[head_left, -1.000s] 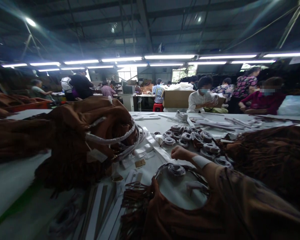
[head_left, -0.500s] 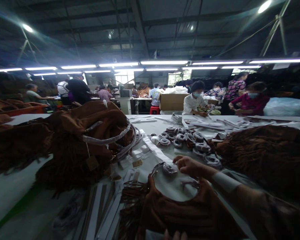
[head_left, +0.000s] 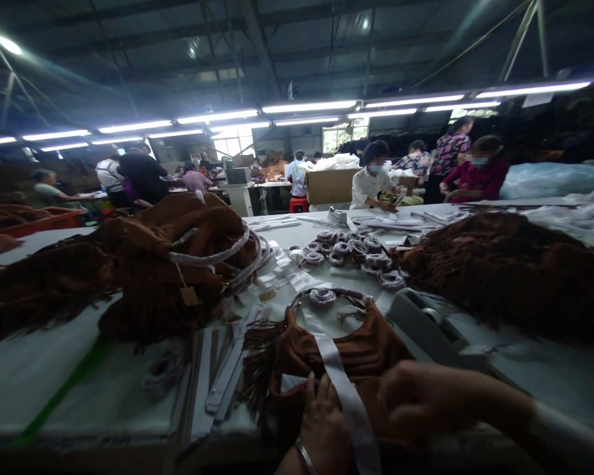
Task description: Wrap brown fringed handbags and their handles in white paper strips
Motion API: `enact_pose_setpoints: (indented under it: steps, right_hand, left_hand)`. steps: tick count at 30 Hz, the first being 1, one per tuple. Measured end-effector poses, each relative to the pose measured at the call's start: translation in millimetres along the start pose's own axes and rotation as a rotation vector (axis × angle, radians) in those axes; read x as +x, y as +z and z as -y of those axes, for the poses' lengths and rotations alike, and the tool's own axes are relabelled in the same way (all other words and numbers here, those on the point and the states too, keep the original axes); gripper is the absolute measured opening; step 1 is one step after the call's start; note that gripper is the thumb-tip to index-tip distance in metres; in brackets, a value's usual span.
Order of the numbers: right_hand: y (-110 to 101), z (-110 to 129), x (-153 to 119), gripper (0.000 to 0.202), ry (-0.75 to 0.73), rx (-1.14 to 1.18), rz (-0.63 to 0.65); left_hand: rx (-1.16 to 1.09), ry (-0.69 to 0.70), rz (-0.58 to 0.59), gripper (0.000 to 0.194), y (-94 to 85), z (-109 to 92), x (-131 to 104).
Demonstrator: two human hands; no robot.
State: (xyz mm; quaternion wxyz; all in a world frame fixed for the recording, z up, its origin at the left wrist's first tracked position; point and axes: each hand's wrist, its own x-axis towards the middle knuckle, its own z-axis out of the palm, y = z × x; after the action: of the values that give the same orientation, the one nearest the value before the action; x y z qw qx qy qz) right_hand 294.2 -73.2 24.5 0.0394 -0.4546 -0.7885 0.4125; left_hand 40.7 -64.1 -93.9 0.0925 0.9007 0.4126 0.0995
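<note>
A brown fringed bag lies in front of me, its round, wrapped handle toward the far side. My left hand, with a bangle at the wrist, rests on its near part, fingers extended. A long white strip runs over the bag between my hands, close against the left one. My right hand is curled and somewhat blurred to the right of the strip; its fingertips are hard to see, so whether it holds anything is unclear. A wrapped coil sits within the handle loop.
A grey tape dispenser stands right of the bag. Beyond are several wrapped coils. Brown fringed bags are piled left and right. Flat white strips lie at left. Several people work across the table.
My right hand has drawn back toward me from beyond the handle. The white strip now lies across the bag. My left hand has come further into view, and the camera has shifted.
</note>
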Motion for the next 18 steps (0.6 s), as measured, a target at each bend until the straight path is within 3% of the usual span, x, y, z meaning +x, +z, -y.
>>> enact_pose_setpoints:
  steps: [2,4,8,12,18]
  right_hand:
    - [-10,4,48,0.033,0.072,-0.11,-0.265]
    - [-14,8,97,0.039,0.286,-0.211,-0.417]
    - [-7,17,167,0.048,0.415,-0.175,-0.45]
    - [5,13,194,0.047,0.474,-0.091,-0.453]
    - [10,-4,196,0.032,0.488,0.083,-0.473]
  left_hand:
    - [-0.022,-0.006,0.041,0.052,-4.4,-3,-1]
    - [-0.045,-0.031,0.095,0.051,-9.7,-5,-1]
    - [-0.02,-0.037,0.143,0.053,-16.3,-4,-1]
    - [-0.016,-0.011,0.147,0.055,-19.5,-4,-1]
    - [-0.04,-0.056,0.226,0.054,-25.2,-8,2]
